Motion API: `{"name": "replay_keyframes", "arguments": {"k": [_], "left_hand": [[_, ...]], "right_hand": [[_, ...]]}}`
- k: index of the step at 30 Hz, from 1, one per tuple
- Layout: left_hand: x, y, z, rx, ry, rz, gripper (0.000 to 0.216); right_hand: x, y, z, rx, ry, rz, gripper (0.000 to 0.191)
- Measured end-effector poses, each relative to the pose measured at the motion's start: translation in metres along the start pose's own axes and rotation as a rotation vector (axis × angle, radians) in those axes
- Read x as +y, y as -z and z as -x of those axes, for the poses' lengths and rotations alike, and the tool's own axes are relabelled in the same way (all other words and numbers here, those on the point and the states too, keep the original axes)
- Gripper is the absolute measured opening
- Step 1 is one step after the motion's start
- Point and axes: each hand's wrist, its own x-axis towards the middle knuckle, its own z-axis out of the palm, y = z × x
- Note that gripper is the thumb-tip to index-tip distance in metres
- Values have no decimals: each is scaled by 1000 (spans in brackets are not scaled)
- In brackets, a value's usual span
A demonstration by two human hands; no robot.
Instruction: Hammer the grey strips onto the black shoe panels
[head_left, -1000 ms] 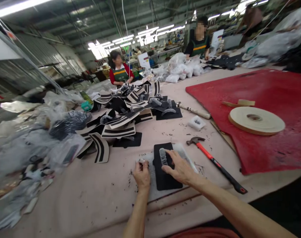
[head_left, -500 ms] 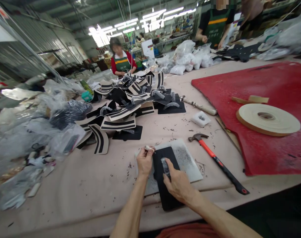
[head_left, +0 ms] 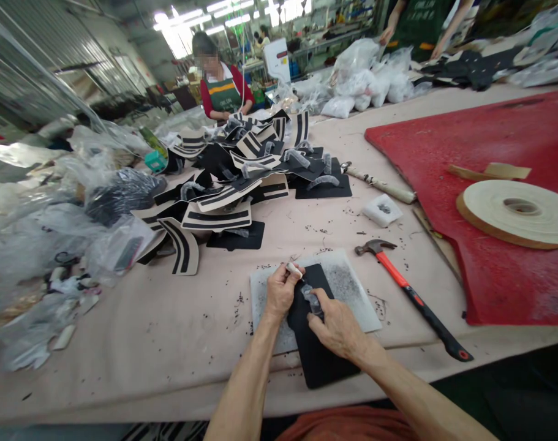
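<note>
Black panel: brought white piece nearer clear strip, pinched tight in left hand, strip-side right hand loosely curled around strip.

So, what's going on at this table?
The left hand pinches a small white object by a black panel, while the right hand holds a plastic-wrapped strip on it. The panel lies partly on a speckled white board. A hammer lies to the right; striped pieces are piled beyond.

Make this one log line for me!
left hand: pinching white object; right hand: touching plastic-wrapped strip; black panel: partly over speckled board; hammer: lying nearby
</note>
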Motion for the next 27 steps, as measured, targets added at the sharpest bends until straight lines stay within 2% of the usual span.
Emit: {"name": "replay_keyframes", "arguments": {"k": [12, 16, 17, 19, 21, 22, 24, 25, 27], "left_hand": [[-3, -3, 0, -14, -9, -86, 22], [-5, -5, 2, 10, -68, -188, 18], [-5, -6, 3, 16, -89, -222, 16], [-4, -7, 6, 17, -144, -293, 15], [-2, -8, 8, 4, -203, -348, 14], [-1, -9, 9, -4, -224, -361, 13], [1, -10, 10, -17, -241, -356, 12], [1, -10, 10, -20, -239, -346, 12], [2, -10, 10, -23, -237, -332, 12]], "right_hand": [[-1, -2, 2, 19, -5, -26, 45], [7, 11, 8, 8, 64, -180, 48], [14, 18, 10, 45, 80, -205, 46], [39, 35, 16, 228, 81, -126, 40], [74, 54, 23, 434, 7, 125, 37], [93, 63, 27, 478, -55, 267, 36], [127, 78, 34, 444, -203, 458, 30], [140, 85, 37, 396, -278, 462, 25], [153, 95, 40, 263, -422, 216, 15]]}}
